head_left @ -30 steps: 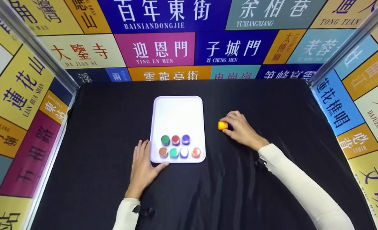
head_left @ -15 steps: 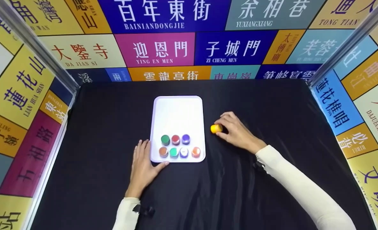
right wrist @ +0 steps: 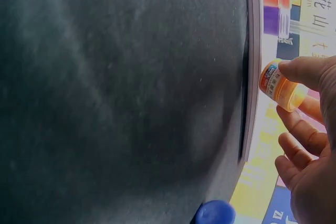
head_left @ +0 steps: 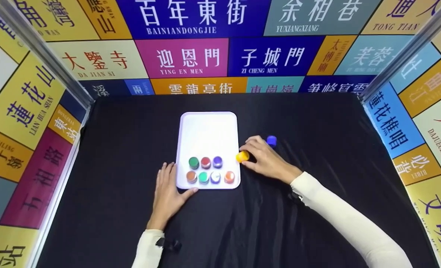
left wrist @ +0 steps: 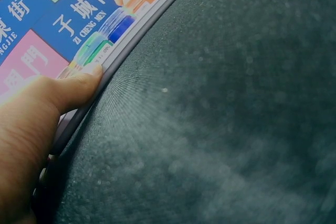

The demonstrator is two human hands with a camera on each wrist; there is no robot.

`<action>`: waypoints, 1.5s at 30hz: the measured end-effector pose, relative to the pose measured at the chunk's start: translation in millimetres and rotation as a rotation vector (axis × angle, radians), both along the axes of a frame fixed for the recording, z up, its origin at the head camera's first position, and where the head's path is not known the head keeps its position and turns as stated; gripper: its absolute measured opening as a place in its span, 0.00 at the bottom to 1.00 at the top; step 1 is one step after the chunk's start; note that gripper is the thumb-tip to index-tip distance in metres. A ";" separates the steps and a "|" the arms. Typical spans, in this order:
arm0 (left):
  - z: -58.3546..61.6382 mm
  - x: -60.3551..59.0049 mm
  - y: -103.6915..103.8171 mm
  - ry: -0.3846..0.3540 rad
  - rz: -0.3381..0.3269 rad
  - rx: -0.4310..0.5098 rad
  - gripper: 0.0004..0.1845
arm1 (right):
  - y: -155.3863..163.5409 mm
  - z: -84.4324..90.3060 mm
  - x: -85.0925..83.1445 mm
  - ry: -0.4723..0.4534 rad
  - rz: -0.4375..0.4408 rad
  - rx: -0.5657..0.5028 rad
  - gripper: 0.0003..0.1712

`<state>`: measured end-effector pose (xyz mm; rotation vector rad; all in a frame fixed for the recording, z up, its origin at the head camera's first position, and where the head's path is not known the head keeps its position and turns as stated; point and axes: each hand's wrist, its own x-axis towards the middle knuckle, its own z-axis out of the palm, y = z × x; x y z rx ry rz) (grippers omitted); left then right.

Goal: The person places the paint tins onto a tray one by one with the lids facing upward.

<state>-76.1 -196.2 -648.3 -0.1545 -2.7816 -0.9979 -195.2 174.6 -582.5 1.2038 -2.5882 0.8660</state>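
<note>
Head view: seven jars sit on the tray [head_left: 207, 128]; my right hand [head_left: 267, 160] pinches the yellow jar [head_left: 242, 156] at its right edge, one blue jar [head_left: 271, 140] left out, left hand [head_left: 167, 195] flat, steadying.

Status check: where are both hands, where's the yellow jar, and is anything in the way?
Right hand pinches yellow jar at the white tray right rim. Left hand flat, thumb on tray's near edge. Seven jars fill the near rows; blue jar on the cloth behind.
</note>
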 end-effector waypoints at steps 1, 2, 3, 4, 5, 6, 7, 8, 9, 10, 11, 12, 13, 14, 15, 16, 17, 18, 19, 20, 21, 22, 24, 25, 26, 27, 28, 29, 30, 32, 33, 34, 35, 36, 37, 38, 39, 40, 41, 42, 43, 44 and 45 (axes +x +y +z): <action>0.1 0.0 0.2 -0.004 0.000 0.001 0.63 | -1.2 -0.1 0.3 0.001 0.000 -0.002 0.21; 0.3 0.0 0.3 -0.007 0.000 0.002 0.63 | -2.2 0.0 0.7 0.000 -0.001 -0.002 0.22; 0.5 0.0 0.4 -0.009 0.001 0.003 0.63 | -3.3 -0.1 1.0 0.002 0.000 -0.004 0.22; 0.6 -0.1 0.4 -0.009 0.000 0.005 0.63 | -4.6 0.0 1.3 0.000 0.001 -0.003 0.22; 0.8 0.0 0.3 -0.009 0.000 0.005 0.63 | -5.7 -0.1 1.5 -0.001 0.003 -0.003 0.22; 0.9 0.0 0.3 -0.005 0.000 0.003 0.63 | -7.0 -0.1 1.8 -0.001 0.005 -0.005 0.22; 0.9 0.0 0.2 -0.002 0.000 0.003 0.63 | -8.3 -0.3 2.1 -0.003 0.006 -0.005 0.22; 0.7 -0.1 0.1 0.002 0.000 0.001 0.63 | -9.7 -0.4 2.4 -0.004 0.010 -0.005 0.22; 0.6 -0.1 -0.1 0.005 -0.001 -0.002 0.62 | -11.1 -0.6 2.7 -0.005 0.014 -0.005 0.22; 0.4 -0.2 -0.2 0.008 0.000 -0.005 0.62 | -12.5 -0.6 3.1 -0.009 0.016 -0.004 0.22; 0.0 -0.3 -0.4 0.011 -0.001 -0.008 0.62 | -13.8 -0.8 3.3 -0.011 0.020 -0.004 0.22; -0.2 -0.3 -0.5 0.013 0.000 -0.011 0.62 | -15.1 -0.9 3.7 -0.016 0.024 -0.004 0.21; -0.5 -0.3 -0.5 0.013 0.000 -0.012 0.63 | -16.4 -1.0 4.1 -0.022 0.028 -0.003 0.20; -0.7 -0.2 -0.5 0.015 -0.001 -0.015 0.63 | -17.5 -1.0 4.5 -0.025 0.034 -0.001 0.20; -0.8 -0.1 -0.5 0.015 -0.001 -0.014 0.63 | -18.6 -1.0 4.9 -0.031 0.037 0.001 0.19; -0.9 0.0 -0.5 0.015 -0.002 -0.014 0.63 | -19.7 -1.1 5.3 -0.033 0.042 0.002 0.19; -1.2 0.0 -0.5 0.015 -0.002 -0.013 0.63 | -20.8 -1.3 5.5 -0.035 0.047 0.003 0.18; -1.3 0.1 -0.4 0.013 -0.002 -0.014 0.63 | -22.0 -1.4 5.9 -0.039 0.050 0.006 0.18; -1.3 0.0 -0.4 0.012 -0.003 -0.015 0.63 | -23.2 -1.7 6.3 -0.040 0.053 0.006 0.18; -1.3 -0.1 -0.3 0.009 -0.004 -0.015 0.63 | -24.2 -1.8 6.6 -0.041 0.055 0.004 0.18; -1.3 -0.2 -0.3 0.007 -0.004 -0.014 0.63 | -25.2 -2.1 6.8 -0.041 0.057 0.004 0.18; -1.3 -0.4 -0.2 0.006 -0.005 -0.014 0.62 | -26.3 -2.4 7.0 -0.038 0.061 0.005 0.18; -0.9 -0.5 -0.1 0.005 -0.005 -0.013 0.63 | -28.0 -3.6 7.1 -0.034 0.063 0.007 0.18; -0.8 -0.6 -0.1 0.006 -0.005 -0.012 0.62 | -28.8 -4.4 7.0 -0.026 0.067 0.005 0.18; -0.7 -0.7 -0.1 0.007 -0.004 -0.011 0.62 | -29.6 -5.2 6.8 -0.020 0.071 0.004 0.18; -0.6 -0.7 -0.2 0.009 -0.004 -0.009 0.62 | -30.4 -6.0 6.8 -0.014 0.074 0.003 0.18; -0.6 -0.7 -0.2 0.010 -0.004 -0.010 0.62 | -31.1 -7.1 6.6 -0.006 0.076 0.001 0.19; -0.7 -0.8 -0.2 0.012 -0.004 -0.010 0.62 | -31.8 -7.9 6.7 -0.004 0.078 -0.005 0.19; -0.7 -0.8 -0.2 0.013 -0.004 -0.011 0.62 | -32.5 -8.6 6.7 0.001 0.083 -0.012 0.19; -0.7 -0.6 -0.1 0.014 -0.006 -0.011 0.62 | -33.8 -9.8 7.2 -0.001 0.088 -0.022 0.19; -0.7 -0.5 0.0 0.014 -0.006 -0.011 0.62 | -34.4 -10.3 7.5 -0.001 0.089 -0.026 0.19; -0.7 -0.3 0.0 0.014 -0.006 -0.010 0.62 | -34.9 -10.8 7.8 -0.005 0.090 -0.027 0.19; -0.7 -0.3 0.0 0.014 -0.006 -0.009 0.62 | -35.5 -11.0 8.2 -0.012 0.091 -0.027 0.19; -0.7 -0.1 0.0 0.015 -0.006 -0.007 0.62 | -35.9 -11.3 8.5 -0.017 0.092 -0.025 0.19; -0.7 -0.1 0.0 0.015 -0.006 -0.006 0.62 | -36.3 -11.4 8.8 -0.025 0.090 -0.021 0.19; -0.7 -0.1 -0.1 0.017 -0.005 -0.006 0.62 | -36.8 -11.6 9.0 -0.029 0.087 -0.016 0.19; -0.6 -0.1 -0.2 0.019 -0.005 -0.006 0.62 | -37.0 -11.9 9.1 -0.033 0.085 -0.012 0.19; -0.5 -0.2 -0.3 0.021 -0.005 -0.005 0.62 | -37.2 -11.8 9.2 -0.040 0.083 -0.007 0.19; -0.5 -0.3 -0.4 0.022 -0.005 -0.007 0.62 | -37.4 -11.9 9.3 -0.044 0.081 -0.004 0.19; -0.5 -0.4 -0.6 0.022 -0.005 -0.008 0.62 | -37.3 -12.0 9.4 -0.048 0.079 0.000 0.18; -0.5 -0.5 -0.6 0.023 -0.005 -0.009 0.62 | -37.3 -11.9 9.5 -0.051 0.077 0.004 0.18; -0.4 -0.6 -0.7 0.023 -0.005 -0.009 0.62 | -37.2 -12.0 9.3 -0.052 0.076 0.007 0.18; -0.5 -0.8 -0.8 0.022 -0.004 -0.010 0.62 | -36.9 -12.1 9.2 -0.055 0.075 0.009 0.18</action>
